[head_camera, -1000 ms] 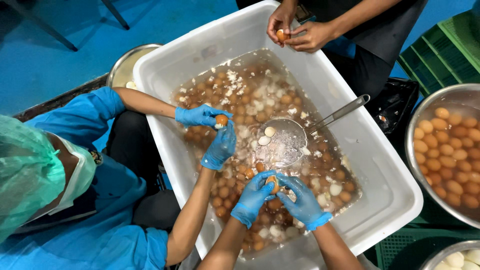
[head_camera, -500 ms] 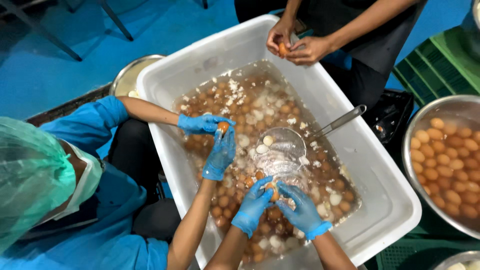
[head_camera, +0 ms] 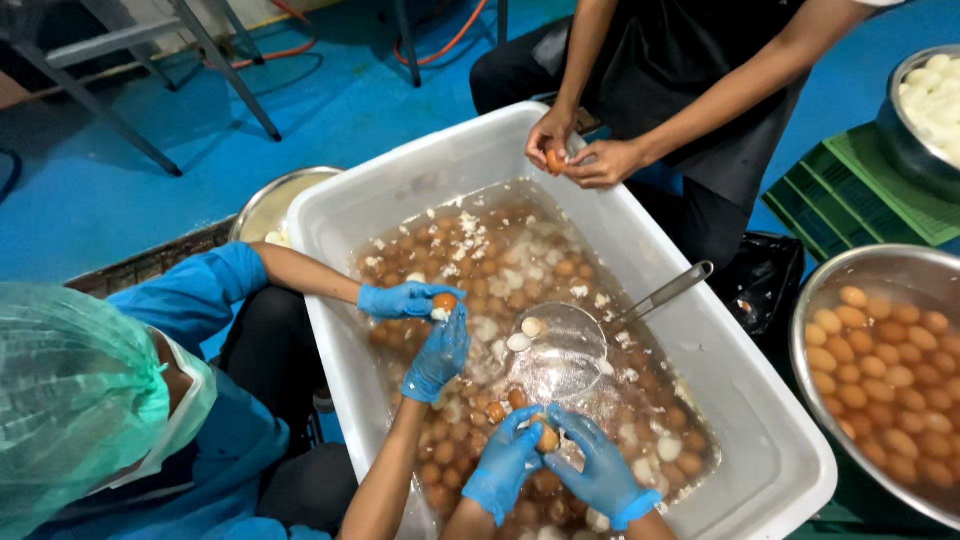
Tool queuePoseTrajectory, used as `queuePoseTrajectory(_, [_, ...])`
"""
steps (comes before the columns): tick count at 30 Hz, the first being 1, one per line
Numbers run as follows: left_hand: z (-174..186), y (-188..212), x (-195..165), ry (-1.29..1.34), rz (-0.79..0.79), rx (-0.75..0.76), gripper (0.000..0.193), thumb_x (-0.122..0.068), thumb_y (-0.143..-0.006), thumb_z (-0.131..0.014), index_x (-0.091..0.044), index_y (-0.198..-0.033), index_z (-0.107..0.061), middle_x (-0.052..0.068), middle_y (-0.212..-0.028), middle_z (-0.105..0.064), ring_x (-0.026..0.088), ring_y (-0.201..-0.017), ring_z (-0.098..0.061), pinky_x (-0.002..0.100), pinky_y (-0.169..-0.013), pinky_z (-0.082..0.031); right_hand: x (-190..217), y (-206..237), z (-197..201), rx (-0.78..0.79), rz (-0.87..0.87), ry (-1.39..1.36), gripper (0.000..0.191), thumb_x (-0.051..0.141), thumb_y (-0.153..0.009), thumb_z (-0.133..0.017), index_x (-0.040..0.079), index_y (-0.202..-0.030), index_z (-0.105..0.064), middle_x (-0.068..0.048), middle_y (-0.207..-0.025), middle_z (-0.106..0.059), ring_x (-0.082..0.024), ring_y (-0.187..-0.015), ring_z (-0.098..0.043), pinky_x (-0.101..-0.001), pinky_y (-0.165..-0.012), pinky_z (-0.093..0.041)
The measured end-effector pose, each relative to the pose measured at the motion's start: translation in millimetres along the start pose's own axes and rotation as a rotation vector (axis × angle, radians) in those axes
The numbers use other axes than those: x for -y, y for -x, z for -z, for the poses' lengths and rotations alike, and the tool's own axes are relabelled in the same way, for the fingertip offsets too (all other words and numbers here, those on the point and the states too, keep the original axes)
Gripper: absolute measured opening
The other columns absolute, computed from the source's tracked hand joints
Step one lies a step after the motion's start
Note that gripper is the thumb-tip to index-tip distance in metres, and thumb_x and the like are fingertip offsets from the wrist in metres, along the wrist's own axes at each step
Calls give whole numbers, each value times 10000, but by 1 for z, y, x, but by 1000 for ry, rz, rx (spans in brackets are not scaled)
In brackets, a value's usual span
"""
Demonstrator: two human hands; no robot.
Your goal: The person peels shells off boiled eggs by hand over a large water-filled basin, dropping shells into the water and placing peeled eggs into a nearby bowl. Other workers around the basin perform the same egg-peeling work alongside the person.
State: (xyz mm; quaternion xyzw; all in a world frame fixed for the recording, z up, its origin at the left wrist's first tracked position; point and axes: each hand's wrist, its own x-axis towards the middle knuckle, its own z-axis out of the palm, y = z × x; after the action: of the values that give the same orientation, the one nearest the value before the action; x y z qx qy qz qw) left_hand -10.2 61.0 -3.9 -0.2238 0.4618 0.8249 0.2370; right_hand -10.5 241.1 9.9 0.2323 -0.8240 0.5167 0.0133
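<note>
Both my hands wear blue gloves and meet over the near end of a white plastic tub (head_camera: 770, 440). My left hand (head_camera: 505, 470) and my right hand (head_camera: 600, 468) hold one brown egg (head_camera: 547, 437) between their fingertips, just above the water. The tub holds water with many brown eggs, some peeled white eggs and floating bits of shell. A metal strainer ladle (head_camera: 560, 350) lies in the water just beyond my hands, with two white eggs at its rim.
A person in blue sleeves, hairnet and gloves (head_camera: 420, 325) at my left holds an egg over the tub. Across it, a person in black (head_camera: 585, 155) peels another barehanded. A steel bowl of brown eggs (head_camera: 885, 350) stands right, a bowl of white eggs (head_camera: 930, 100) far right.
My view has tilted up, so the tub and my hands sit lower in the frame. Both hands stay on the same egg, fingers shifting on it. The others keep working their eggs.
</note>
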Motion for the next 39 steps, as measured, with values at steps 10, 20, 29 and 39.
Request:
queuePoseTrajectory(10, [-15, 9, 5, 36, 17, 16, 294, -245, -1017, -630, -121, -1282, -605, 64, -1123, -699, 171, -975, -703, 325, -774, -613, -1, 10, 5, 49, -193, -23, 545, 177, -785, -837, 122, -1298, -661, -102, -1182, -695, -263, -1088, -696, -381, -931, -571])
queuePoseTrajectory(20, [-16, 4, 2, 224, 42, 57, 281, -240, -1043, -502, -122, -1282, -588, 78, -1160, -688, 211, -984, -688, 351, -800, -596, -19, 12, 5, -8, -120, -49, 455, 63, -847, -706, 84, -1298, -653, -124, -1265, -689, -244, -1098, -705, -359, -921, -575])
queuePoseTrajectory(29, [-19, -2, 6, 112, -124, 161, 408, -131, -1052, -476, -93, -1446, -573, 85, -1314, -655, 176, -1089, -661, 334, -857, -593, -19, 9, 9, -125, -301, -242, 513, 96, -850, -753, 70, -1343, -611, -83, -1237, -690, -172, -1018, -696, -325, -880, -581])
queuePoseTrajectory(39, [-26, 6, 18, -98, -224, 186, 441, -68, -1026, -520, -82, -1467, -498, 82, -1403, -586, 204, -1209, -630, 361, -947, -615, -26, 14, 13, -130, -567, -568, 323, 82, -963, -635, 26, -1279, -675, -76, -1291, -715, -177, -1135, -678, -324, -947, -576])
